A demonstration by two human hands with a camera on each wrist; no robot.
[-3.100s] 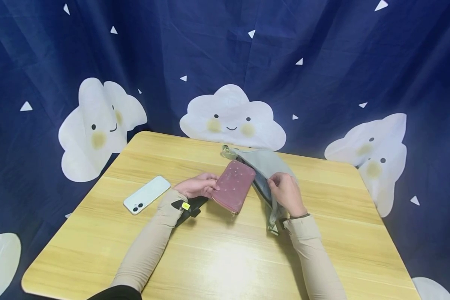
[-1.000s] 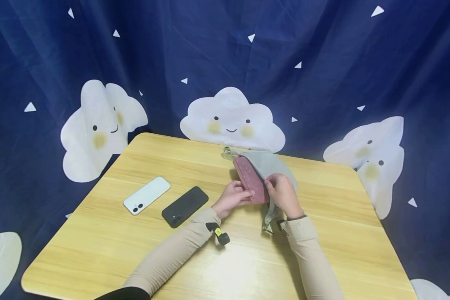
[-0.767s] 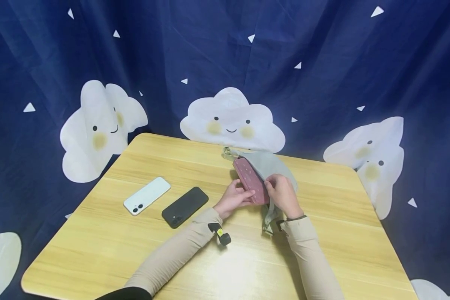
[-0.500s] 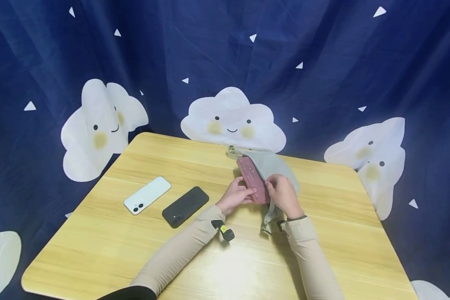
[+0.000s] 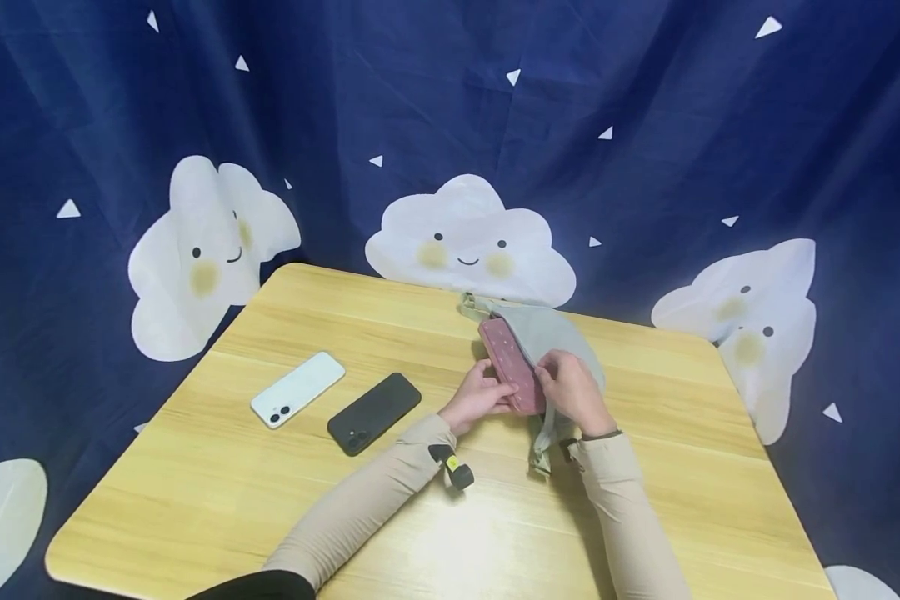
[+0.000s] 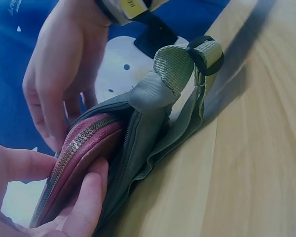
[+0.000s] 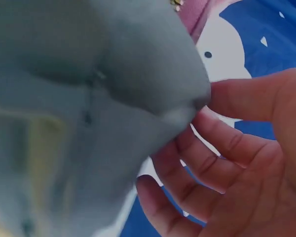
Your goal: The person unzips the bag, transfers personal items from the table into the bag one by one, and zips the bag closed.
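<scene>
In the head view my left hand (image 5: pixel 476 398) pinches a dusty-pink zip wallet (image 5: pixel 512 367), which stands on edge in the mouth of a grey-green waist bag (image 5: pixel 562 333). The left wrist view has the wallet (image 6: pixel 81 148) partly inside the bag's zipped opening, thumb on one side and fingers (image 6: pixel 91 195) on the other. My right hand (image 5: pixel 576 393) holds the bag's opening edge. Close up in the right wrist view, its thumb and fingers (image 7: pixel 227 148) pinch the grey fabric (image 7: pixel 138 74). The wallet's lower part is hidden by the bag.
A white phone (image 5: pixel 297 389) and a black phone (image 5: pixel 374 413) lie left of my left hand on the wooden table (image 5: pixel 217 492). The bag's strap and buckle (image 5: pixel 542 460) hang toward me. A dark blue cloud-print curtain (image 5: pixel 330 100) stands behind the table.
The wallet, earlier held broad side up left of the bag, has moved right into its mouth with my left hand. The black phone, earlier mostly covered by that arm, is uncovered. My right hand barely moved.
</scene>
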